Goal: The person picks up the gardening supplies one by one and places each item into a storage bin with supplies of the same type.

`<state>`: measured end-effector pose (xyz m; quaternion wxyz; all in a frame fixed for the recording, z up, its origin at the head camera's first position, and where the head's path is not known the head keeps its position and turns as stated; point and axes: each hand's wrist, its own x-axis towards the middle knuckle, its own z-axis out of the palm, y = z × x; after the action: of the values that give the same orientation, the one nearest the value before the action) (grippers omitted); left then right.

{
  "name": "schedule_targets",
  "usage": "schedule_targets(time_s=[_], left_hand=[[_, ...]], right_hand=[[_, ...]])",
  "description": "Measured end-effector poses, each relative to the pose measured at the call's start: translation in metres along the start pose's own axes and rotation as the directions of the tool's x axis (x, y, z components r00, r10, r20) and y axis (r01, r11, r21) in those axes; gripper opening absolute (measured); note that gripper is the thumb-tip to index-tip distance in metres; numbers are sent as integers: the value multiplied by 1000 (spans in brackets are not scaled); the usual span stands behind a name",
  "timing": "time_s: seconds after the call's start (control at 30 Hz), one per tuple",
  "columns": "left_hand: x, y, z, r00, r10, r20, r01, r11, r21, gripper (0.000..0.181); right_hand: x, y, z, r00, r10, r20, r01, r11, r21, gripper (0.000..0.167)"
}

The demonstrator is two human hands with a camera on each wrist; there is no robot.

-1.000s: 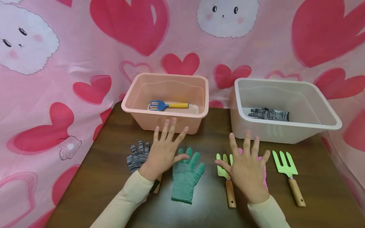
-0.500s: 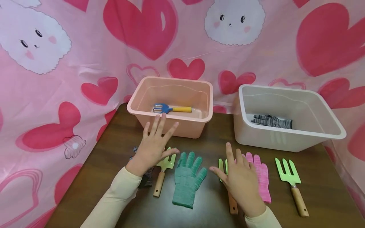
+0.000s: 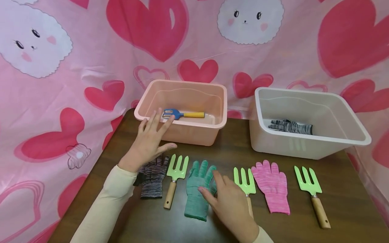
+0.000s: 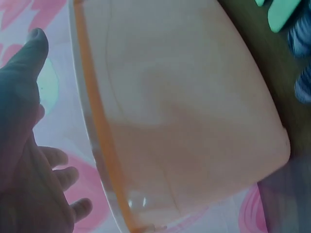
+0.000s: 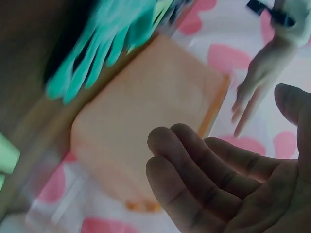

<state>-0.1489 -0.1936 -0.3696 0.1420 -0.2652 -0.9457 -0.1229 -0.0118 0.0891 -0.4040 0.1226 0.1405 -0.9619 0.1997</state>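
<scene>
- At the left, before the peach bin [image 3: 194,134], the left hand [image 3: 145,145] has shifted farther left, its fingers spread and gripping nothing.
- On the near side, the right hand [image 3: 232,204] has swung left from the pink glove [image 3: 271,189] to the green glove [image 3: 194,199], fingers loosely bent around nothing; contact cannot be told.
- Both gloves lie on the table [image 3: 237,143], unlifted, so the work seems no further along, though the green one looks within easier reach.

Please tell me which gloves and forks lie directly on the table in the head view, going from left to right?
Dark striped glove, first green fork, green glove, second green fork, pink glove, third green fork.
</scene>
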Motion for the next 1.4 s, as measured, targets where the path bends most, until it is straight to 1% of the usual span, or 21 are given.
schedule_targets(time_s=[0.13, 0.3, 0.37, 0.43, 0.5, 0.6, 0.63, 0.7, 0.8, 0.87, 0.93, 1.0, 1.07, 1.13, 1.23, 1.33, 1.4], left_hand=[[4, -11, -3, 1000, -3, -19, 2, 1000, -13, 98], [10, -24, -7, 999, -5, -43, 4, 1000, -23, 93], [12, -29, -9, 999, -15, -40, 14, 1000, -14, 90], [16, -35, -11, 999, -34, -23, 33, 999, -9, 85], [20, -42, -14, 998, -58, 1, 58, 998, -8, 82], [27, -55, -17, 994, -99, 44, 100, 995, -6, 77], [29, -60, -18, 992, -114, 58, 114, 993, -7, 77], [33, -70, -20, 987, -141, 77, 142, 990, -8, 77], [38, -83, -22, 974, -194, 114, 199, 980, -32, 79], [41, -89, -24, 961, -230, 151, 241, 969, -59, 81], [43, -95, -24, 944, -265, 197, 286, 954, -88, 84], [44, -100, -24, 928, -285, 242, 319, 941, -114, 88], [45, -104, -23, 911, -298, 283, 346, 929, -134, 92], [46, -106, -23, 901, -304, 309, 360, 922, -144, 96], [48, -105, -24, 889, -317, 331, 378, 915, -140, 102], [51, -104, -24, 875, -342, 343, 402, 908, -120, 107], [52, -104, -24, 868, -351, 350, 412, 904, -116, 108]], right_hand=[[-5, -15, 10, 997, -71, 15, 71, 997, -4, 58], [-9, -32, 18, 991, -92, 98, 89, 996, 31, 56], [-10, -38, 22, 986, -106, 126, 101, 994, 46, 56], [-11, -44, 26, 980, -120, 158, 113, 992, 56, 54], [-11, -50, 30, 969, -132, 207, 120, 990, 71, 53], [-9, -59, 36, 941, -137, 309, 112, 989, 97, 55], [-9, -62, 39, 932, -141, 333, 113, 988, 103, 55], [-9, -65, 46, 924, -163, 347, 137, 986, 98, 55], [-11, -69, 59, 919, -183, 350, 161, 983, 91, 54], [-11, -72, 64, 909, -176, 378, 148, 984, 102, 55], [-10, -76, 68, 894, -163, 416, 122, 985, 124, 55], [-8, -79, 72, 879, -165, 447, 109, 983, 147, 53], [-7, -81, 74, 866, -182, 466, 124, 981, 152, 50], [-6, -84, 77, 853, -202, 481, 146, 977, 153, 46], [-6, -86, 80, 840, -227, 493, 177, 973, 147, 43], [-6, -86, 85, 832, -237, 501, 188, 971, 148, 40], [-6, -86, 87, 832, -242, 499, 190, 970, 153, 38]])
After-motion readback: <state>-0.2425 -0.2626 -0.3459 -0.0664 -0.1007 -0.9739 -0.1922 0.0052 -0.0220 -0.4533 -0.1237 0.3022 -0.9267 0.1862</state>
